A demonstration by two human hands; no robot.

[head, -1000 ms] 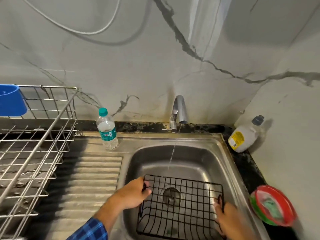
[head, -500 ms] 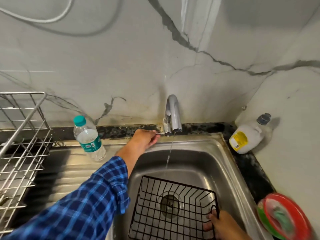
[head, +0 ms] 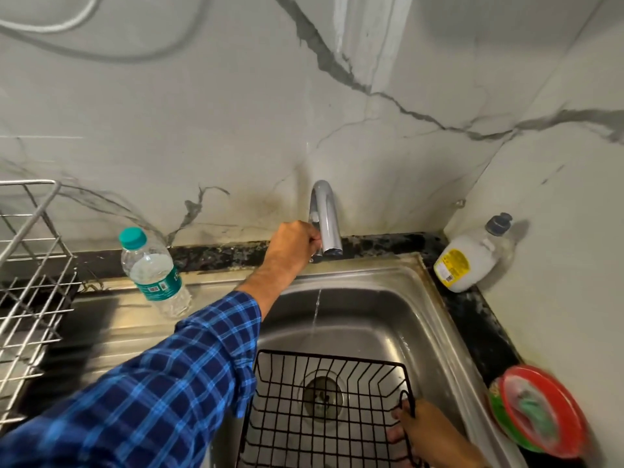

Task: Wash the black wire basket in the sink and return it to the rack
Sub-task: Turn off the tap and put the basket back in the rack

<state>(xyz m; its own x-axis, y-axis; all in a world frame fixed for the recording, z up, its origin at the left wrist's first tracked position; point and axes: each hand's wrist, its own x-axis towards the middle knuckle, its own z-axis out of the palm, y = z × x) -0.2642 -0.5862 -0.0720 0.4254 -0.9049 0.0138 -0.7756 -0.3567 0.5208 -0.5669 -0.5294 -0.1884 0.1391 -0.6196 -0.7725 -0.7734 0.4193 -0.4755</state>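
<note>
Right hand (head: 435,437) holds black wire basket (head: 332,361) in sink (head: 371,319); left hand (head: 293,244) grips faucet (head: 326,217).

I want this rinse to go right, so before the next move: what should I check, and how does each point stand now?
1. Tap: left hand on the faucet lever, ok; fingers curled round it.
2. Flow: water stream running, ok, though thin.
3. Aim: black wire basket under the stream, not ok; water seems to land past its far rim.
4. Grip: right hand on the basket, ok; it holds the right side.
5. Return: room in the rack, cannot tell; mostly out of view.
</note>
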